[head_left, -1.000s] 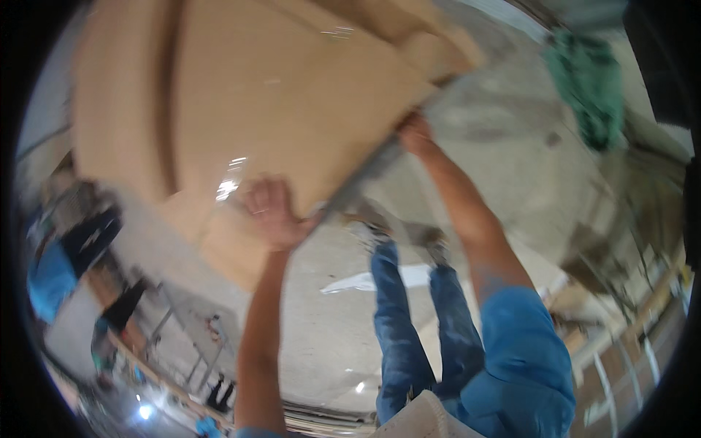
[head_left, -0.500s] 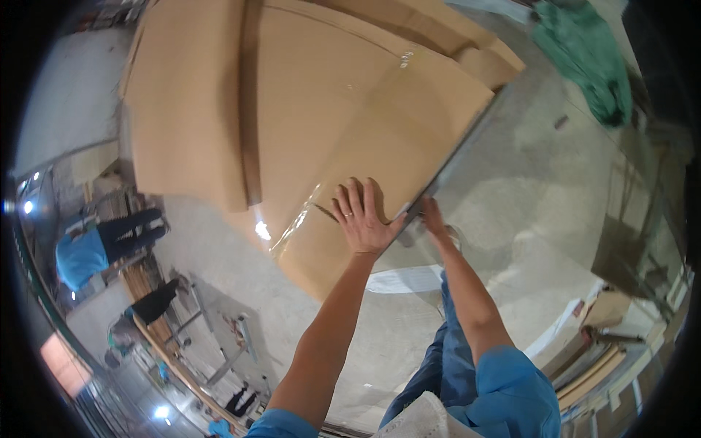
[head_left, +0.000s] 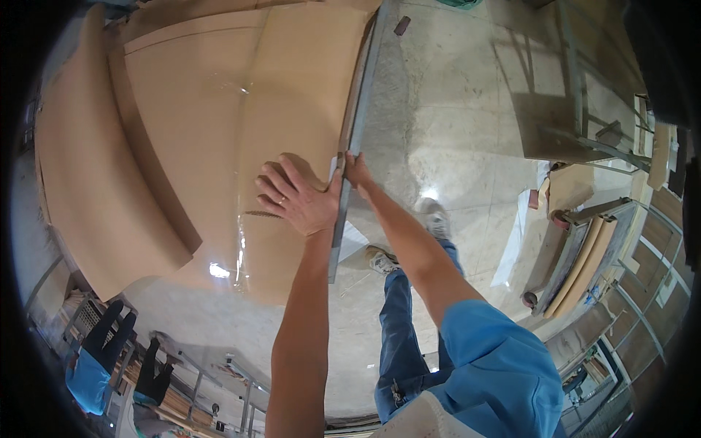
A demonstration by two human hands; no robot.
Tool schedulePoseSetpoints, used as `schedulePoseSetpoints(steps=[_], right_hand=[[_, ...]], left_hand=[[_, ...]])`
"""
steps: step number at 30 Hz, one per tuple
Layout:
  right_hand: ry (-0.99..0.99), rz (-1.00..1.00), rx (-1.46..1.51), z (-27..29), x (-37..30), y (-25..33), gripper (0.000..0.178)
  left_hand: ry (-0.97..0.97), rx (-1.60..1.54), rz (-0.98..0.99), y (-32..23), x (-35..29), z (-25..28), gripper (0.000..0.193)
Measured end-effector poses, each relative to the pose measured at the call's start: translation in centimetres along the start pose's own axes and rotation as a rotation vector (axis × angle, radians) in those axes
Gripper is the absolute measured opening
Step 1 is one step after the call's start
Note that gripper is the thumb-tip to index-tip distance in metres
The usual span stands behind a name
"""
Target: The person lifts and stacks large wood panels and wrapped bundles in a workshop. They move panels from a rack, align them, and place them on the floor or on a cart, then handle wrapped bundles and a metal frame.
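Observation:
A large brown cardboard sheet [head_left: 182,95], with strips of shiny clear tape across it, lies over a flat surface whose right side ends in a straight grey metal edge bar [head_left: 359,102]. My left hand [head_left: 303,204] rests flat on the cardboard near this edge, its fingers spread and a ring on one of them. On the outer side of the bar, my right hand [head_left: 356,171] has its fingers closed against the metal, close to the left thumb. The tips of the right fingers are partly hidden by the bar. Below the left fingers a short dark slot [head_left: 263,214] shows in the cardboard.
A curled cardboard flap [head_left: 117,168] lies along the left. On the right, a low stack of long boards [head_left: 577,266] stands beside a white strip [head_left: 513,237] on the concrete floor. A person in blue [head_left: 87,379] is at the lower left, near metal frames [head_left: 196,387].
The view has swung, so the cardboard and its metal edge now stand further left and more upright. Both hands keep their places at the edge; my feet have come into view.

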State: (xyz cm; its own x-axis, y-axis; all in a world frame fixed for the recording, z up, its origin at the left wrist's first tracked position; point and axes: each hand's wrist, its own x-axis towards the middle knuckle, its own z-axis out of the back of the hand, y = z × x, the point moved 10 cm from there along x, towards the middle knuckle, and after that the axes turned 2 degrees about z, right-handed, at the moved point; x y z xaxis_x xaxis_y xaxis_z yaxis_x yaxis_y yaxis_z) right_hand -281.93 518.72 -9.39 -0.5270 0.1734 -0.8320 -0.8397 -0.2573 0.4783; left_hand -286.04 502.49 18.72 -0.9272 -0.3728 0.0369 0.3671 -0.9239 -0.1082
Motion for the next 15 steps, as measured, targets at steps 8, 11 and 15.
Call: schedulePoseSetpoints(steps=[8, 11, 15], right_hand=[[0.005, 0.049, 0.009, 11.6, 2.1, 0.7, 0.073], [-0.024, 0.070, -0.005, 17.2, 1.6, 1.1, 0.070], [-0.126, 0.359, 0.133, 23.7, -3.7, -0.4, 0.076]], left_hand=[[0.077, -0.033, 0.068, -10.7, -1.6, 0.3, 0.105], [0.094, -0.055, 0.095, -15.7, -1.6, -0.1, 0.106], [0.152, -0.071, 0.140, -23.1, -1.5, -1.2, 0.109]])
